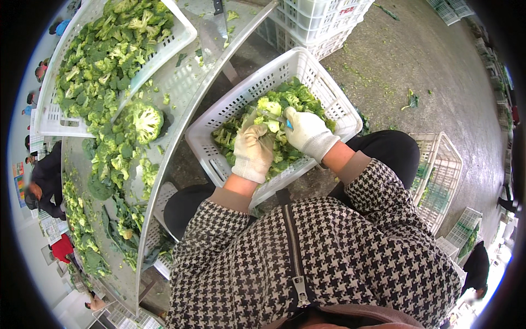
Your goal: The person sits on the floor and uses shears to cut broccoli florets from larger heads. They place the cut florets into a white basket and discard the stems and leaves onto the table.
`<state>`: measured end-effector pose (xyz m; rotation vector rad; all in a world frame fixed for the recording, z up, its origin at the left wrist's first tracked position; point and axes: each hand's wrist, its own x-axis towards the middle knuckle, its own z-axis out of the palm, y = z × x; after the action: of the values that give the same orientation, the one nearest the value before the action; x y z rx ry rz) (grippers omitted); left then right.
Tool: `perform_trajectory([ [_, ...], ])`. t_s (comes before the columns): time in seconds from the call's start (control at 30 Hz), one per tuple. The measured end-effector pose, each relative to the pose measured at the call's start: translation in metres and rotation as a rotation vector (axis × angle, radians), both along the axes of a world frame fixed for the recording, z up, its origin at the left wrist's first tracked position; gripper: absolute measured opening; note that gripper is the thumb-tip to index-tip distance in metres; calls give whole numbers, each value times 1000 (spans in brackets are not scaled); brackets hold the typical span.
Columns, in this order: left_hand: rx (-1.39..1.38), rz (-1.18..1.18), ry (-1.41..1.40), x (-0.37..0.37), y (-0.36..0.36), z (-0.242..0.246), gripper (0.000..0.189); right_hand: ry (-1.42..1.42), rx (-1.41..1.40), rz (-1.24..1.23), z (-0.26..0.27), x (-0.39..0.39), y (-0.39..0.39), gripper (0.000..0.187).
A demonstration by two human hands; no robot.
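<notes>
Both hands wear pale work gloves over a white plastic crate (205,131) partly filled with broccoli florets (294,96). My right hand (308,129) is closed around a small knife (289,123) with a blue handle, its blade pointing left. At the blade is a light green broccoli piece (269,107). My left hand (254,146) is just left of it, fingers curled against a piece of broccoli; the grip is partly hidden. On the metal table to the left lie a cut broccoli head (147,122) and many florets.
A crate heaped with florets (187,31) stands on the metal table (209,70), with a larger knife (218,7) near its far edge. Stacked white crates (320,24) stand beyond. Another crate (441,181) is at the right. Several people are in the background.
</notes>
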<state>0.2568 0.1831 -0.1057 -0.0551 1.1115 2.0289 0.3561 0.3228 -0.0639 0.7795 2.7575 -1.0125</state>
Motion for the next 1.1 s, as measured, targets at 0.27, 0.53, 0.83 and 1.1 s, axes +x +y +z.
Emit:
perform_trajectory([
  [0.27, -30, 28, -153, 4, 12, 9, 32, 1, -125, -7, -3, 5, 5, 24],
  [0.53, -198, -177, 26, 9, 15, 21, 49, -102, -39, -110, -1, 4, 29, 28],
  [0.83, -55, -184, 87, -4, 22, 29, 68, 103, -51, -397, 0, 13, 75, 30],
  [1.1, -327, -151, 230, -32, 9, 39, 56, 165, -175, -491, 6, 14, 80, 31],
])
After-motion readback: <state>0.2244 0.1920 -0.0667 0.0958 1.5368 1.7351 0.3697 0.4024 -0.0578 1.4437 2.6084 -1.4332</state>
